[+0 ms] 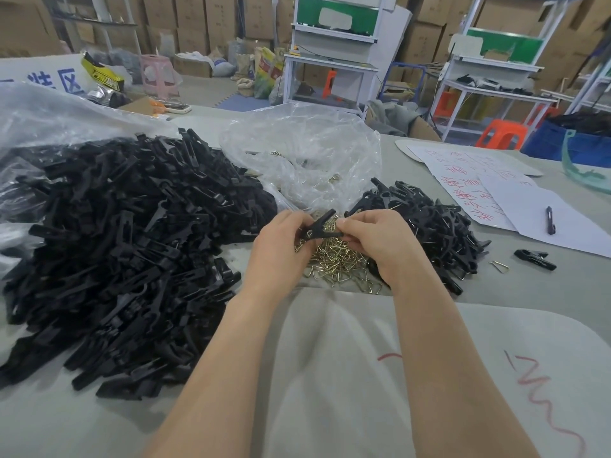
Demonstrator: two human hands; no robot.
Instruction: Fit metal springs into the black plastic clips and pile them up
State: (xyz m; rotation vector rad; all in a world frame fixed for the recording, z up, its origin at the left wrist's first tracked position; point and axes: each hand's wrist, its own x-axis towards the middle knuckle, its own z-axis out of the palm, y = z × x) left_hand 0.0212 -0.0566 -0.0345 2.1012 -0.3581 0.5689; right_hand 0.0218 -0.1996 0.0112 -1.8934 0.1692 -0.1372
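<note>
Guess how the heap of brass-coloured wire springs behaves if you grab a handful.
The spring heap looks interlocked, bent wires crossing each other, so a handful probably drags neighbours along. Thin wire: likely light yet stiff. The angular stray spring near the lone clip suggests they won't roll.

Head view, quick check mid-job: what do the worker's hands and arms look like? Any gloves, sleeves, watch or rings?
Both are bare. The left hand and right hand wear no gloves, and no rings show on the visible fingers. The left forearm and right forearm carry no sleeves, watch or bands down to the frame's bottom edge.
</note>
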